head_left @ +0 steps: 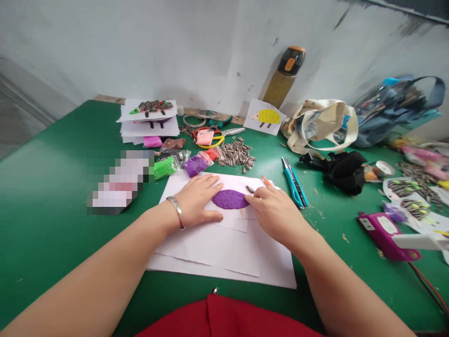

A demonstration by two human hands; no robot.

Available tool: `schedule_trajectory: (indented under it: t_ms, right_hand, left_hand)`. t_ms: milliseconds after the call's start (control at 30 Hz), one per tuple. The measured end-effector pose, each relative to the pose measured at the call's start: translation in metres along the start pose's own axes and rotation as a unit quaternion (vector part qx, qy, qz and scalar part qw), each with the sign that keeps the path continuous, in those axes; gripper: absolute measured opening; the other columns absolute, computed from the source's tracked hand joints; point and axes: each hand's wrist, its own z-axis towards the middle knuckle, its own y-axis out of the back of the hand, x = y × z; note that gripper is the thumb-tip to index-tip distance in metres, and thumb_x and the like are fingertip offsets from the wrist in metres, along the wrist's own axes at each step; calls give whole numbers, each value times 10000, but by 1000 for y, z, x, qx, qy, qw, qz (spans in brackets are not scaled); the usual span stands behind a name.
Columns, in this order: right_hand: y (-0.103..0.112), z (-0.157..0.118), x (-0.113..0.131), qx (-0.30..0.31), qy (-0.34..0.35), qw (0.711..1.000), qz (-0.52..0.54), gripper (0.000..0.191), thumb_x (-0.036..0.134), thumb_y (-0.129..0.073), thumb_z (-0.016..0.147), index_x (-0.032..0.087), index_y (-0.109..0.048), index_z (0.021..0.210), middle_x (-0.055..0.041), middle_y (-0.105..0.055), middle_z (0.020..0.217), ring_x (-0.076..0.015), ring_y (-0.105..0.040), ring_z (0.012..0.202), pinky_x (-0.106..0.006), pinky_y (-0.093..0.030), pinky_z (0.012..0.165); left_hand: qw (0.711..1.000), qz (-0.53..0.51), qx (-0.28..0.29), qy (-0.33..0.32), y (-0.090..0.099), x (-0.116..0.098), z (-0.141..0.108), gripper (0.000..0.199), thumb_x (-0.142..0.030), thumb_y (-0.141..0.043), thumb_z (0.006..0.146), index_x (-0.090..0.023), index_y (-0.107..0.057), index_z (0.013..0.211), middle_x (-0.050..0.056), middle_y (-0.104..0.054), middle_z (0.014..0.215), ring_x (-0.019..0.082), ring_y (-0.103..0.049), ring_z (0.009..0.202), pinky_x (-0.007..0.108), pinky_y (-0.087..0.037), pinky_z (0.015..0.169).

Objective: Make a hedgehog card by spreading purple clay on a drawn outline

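A flat purple oval of modelling clay lies on a small sheet of white paper, which rests on larger white sheets. My left hand lies spread on the paper, its fingertips by the clay's left edge. At the right end of the clay, my right hand has its fingers curled in and a fingertip on the edge. Whether something is inside its fingers is hidden. A sunflower seed and an orange pointed thing show just beyond that hand.
Behind the paper are a pile of sunflower seeds, scissors and bagged clay. A blue utility knife lies to the right, near a black object and a magenta glue gun. A bottle leans against the wall.
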Motion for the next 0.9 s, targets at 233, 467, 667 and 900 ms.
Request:
schedule_trajectory:
  t_ms: [233,467,667,900]
  right_hand:
    - [-2,3,4,-18,-17,1000,-3,408,40,-449,838,208,-674,1133,-75,-615,954,-221,-538,904,-450,-277,1082]
    - [-5,4,7,-25,-16,1000,-11,420,38,-461,820,244,-676,1116,-85,-607,1038,-247,-485,940,-436,-320,989]
    - [-8,7,9,-23,-20,1000,6,409,54,-468,827,246,-661,1132,-84,-616,1071,-254,-479,993,-464,-277,1035]
    - [-8,7,11,-26,-25,999,-11,432,84,-482,835,254,-627,1205,-95,-520,1345,-290,-440,1161,-491,-276,1041]
  left_hand:
    - [1000,3,-3,0,-1,1,0,799,-579,-654,752,-138,-438,1382,188,-359,1497,352,-290,1389,493,-218,1132]
    - [1000,-6,-11,-6,-1,1,0,784,-575,-652,753,-137,-446,1370,188,-384,1477,359,-313,1368,502,-233,1120]
    - [999,-16,-24,-13,-3,1,0,762,-569,-649,751,-149,-456,1357,191,-387,1473,375,-314,1362,531,-233,1114]
    - [1000,-8,-11,-7,-1,0,0,785,-575,-654,745,-132,-454,1361,195,-386,1474,370,-309,1368,520,-226,1122]
